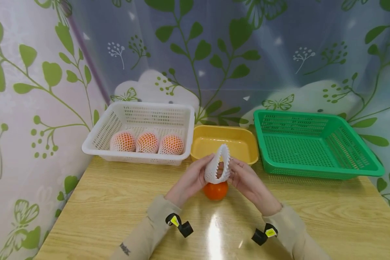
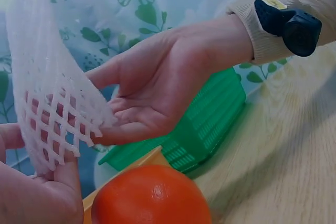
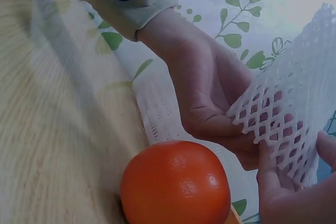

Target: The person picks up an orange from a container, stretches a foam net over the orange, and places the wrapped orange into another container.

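Observation:
A white foam fruit net (image 1: 217, 172) is held up between both hands, its jagged-edged mouth spread in the head view. My left hand (image 1: 195, 175) pinches one side of it, with finger and thumb at the mesh. On the other side the right hand (image 1: 248, 180) grips the net's edge, and fingers show through the mesh in the right wrist view. A smooth orange-red round fruit (image 1: 216, 191) sits bare on the table just below the net. Neither hand holds the fruit (image 3: 176, 184); in both wrist views it lies beneath the fingers.
A white basket (image 1: 143, 156) at the back left holds 3 orange fruits (image 1: 147, 142) in foam nets. Behind the hands stands a yellow tray (image 1: 225, 131). At the back right is a green basket (image 1: 318, 169). All stand on the wooden table (image 1: 117, 202), against a patterned curtain.

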Available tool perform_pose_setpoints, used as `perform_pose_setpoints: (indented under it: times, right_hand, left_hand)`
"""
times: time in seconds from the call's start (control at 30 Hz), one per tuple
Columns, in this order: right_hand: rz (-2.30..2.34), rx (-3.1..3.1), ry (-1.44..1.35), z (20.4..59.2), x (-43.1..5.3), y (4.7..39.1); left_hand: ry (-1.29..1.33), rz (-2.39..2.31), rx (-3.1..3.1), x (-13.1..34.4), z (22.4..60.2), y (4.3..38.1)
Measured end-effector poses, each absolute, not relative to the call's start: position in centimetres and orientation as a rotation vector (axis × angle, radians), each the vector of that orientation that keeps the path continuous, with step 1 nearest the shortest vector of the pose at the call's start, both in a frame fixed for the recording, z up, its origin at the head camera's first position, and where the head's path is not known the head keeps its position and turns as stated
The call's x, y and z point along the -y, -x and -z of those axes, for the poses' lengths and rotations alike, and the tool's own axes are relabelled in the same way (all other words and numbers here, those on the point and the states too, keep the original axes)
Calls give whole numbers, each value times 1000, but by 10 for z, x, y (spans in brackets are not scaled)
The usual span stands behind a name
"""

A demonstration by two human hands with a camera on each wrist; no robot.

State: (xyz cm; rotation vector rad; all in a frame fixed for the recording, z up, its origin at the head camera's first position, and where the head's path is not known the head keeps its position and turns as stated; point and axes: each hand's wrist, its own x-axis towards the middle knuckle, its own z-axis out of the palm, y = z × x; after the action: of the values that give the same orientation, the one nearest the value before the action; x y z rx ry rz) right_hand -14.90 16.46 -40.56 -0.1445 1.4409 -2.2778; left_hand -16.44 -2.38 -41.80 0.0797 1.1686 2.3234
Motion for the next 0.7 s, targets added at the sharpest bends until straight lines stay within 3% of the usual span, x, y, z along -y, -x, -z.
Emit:
perform_pose_setpoints:
  times: [0.47, 0.7]
  right_hand:
    - [2237, -1488, -140, 426, -172, 134]
    - [2211, -1451, -132, 441, -175, 133]
  left_hand:
    - [126, -2253, -1148, 46, 434, 151]
    - [233, -2242, -1148, 49, 448, 149]
